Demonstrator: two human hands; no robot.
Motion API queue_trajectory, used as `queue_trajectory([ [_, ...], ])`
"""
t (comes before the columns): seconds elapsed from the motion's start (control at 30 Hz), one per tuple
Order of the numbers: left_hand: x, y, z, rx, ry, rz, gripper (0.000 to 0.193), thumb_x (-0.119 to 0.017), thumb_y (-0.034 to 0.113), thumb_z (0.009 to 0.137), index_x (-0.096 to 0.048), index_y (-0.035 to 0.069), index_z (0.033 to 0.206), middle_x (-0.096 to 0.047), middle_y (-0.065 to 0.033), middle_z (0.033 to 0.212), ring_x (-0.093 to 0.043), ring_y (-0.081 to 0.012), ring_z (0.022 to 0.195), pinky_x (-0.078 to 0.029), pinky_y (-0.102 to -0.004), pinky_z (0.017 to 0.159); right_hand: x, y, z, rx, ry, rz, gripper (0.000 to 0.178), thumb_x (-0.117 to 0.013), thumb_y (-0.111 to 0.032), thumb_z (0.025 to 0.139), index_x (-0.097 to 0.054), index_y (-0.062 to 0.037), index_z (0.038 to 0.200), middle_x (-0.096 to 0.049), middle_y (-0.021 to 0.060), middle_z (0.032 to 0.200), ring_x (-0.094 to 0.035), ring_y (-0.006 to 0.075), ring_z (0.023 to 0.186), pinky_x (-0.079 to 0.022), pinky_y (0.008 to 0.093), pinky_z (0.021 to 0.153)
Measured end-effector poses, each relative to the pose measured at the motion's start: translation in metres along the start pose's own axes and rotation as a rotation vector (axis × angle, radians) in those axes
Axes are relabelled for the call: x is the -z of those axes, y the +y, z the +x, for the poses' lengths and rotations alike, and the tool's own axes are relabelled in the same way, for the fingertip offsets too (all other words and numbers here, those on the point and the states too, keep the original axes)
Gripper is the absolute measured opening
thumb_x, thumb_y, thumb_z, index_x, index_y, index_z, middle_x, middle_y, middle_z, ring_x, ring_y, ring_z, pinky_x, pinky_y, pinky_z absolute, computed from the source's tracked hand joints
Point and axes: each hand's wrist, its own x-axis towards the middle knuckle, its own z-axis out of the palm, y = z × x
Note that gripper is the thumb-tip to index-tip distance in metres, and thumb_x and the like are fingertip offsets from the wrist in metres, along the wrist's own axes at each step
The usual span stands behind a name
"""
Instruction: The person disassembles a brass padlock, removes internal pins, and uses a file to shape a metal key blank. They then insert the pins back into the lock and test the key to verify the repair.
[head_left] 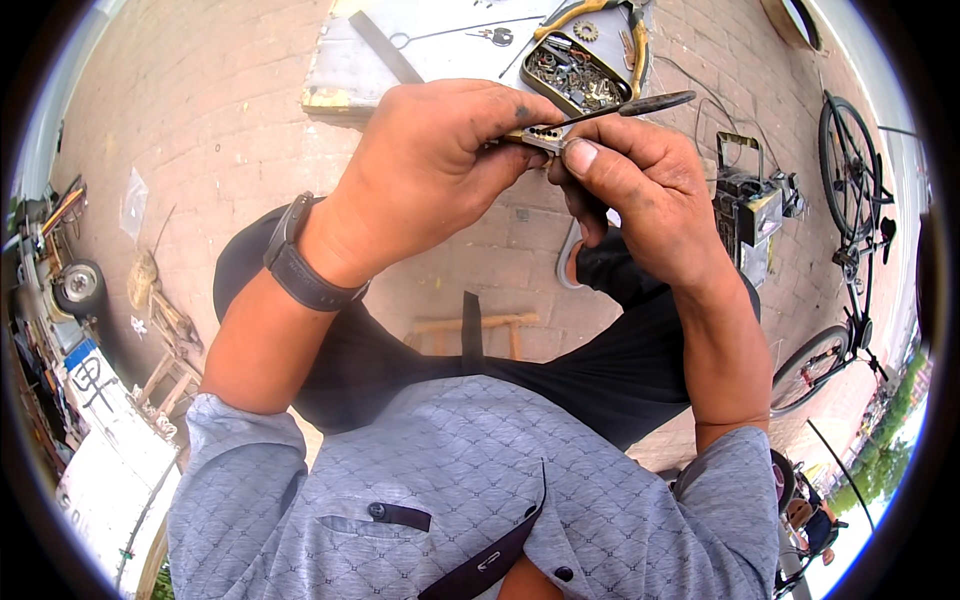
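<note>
Both my hands meet over the near edge of the work table. Between them is a small metal lock cylinder (543, 137) with a row of dark holes facing up. My left hand (430, 165) is closed, its thumb and fingers pinching the cylinder's left end. My right hand (650, 185) is closed too, with thumb and forefinger at the right end. A slim dark tool (655, 103) with a broad flat end slants across above my right forefinger, its thin end at the holes. Which hand bears this tool I cannot tell.
On the white table (340, 70) lie a tin (575, 75) of small metal parts, yellow-handled pliers (638, 45), keys (498, 37), a gear (585, 31) and a flat metal strip (385, 46). A machine (750, 205) and a bicycle (850, 240) stand right. A wheel (80, 286) is at left.
</note>
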Motion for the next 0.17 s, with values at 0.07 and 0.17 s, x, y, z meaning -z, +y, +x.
queue_trajectory([
  [0.07, 0.0007, 0.0002, 0.0005, -0.014, -0.003, 0.017, 0.034, -0.078, -0.003, 0.088, -0.076, 0.006, 0.12, -0.079, -0.0088, 0.092, -0.078, -0.0184, 0.081, -0.059, -0.029, 0.071, 0.0002, -0.0006, -0.0003, -0.004, -0.002, 0.002, 0.023, -0.058, -0.016, 0.104, -0.069, 0.0014, 0.093, -0.06, 0.001, 0.069, -0.055, 0.007, 0.058, -0.045, 0.0251, 0.053],
  [0.17, 0.0021, 0.0012, 0.001, -0.021, -0.009, 0.026, 0.034, -0.078, -0.002, 0.088, -0.076, 0.007, 0.121, -0.079, -0.01, 0.094, -0.078, -0.0207, 0.084, -0.06, -0.0301, 0.072, 0.0009, -0.0006, -0.0007, -0.009, -0.004, 0.003, 0.023, -0.059, -0.016, 0.104, -0.069, 0.0013, 0.093, -0.06, 0.0011, 0.069, -0.055, 0.0071, 0.058, -0.045, 0.0251, 0.053],
])
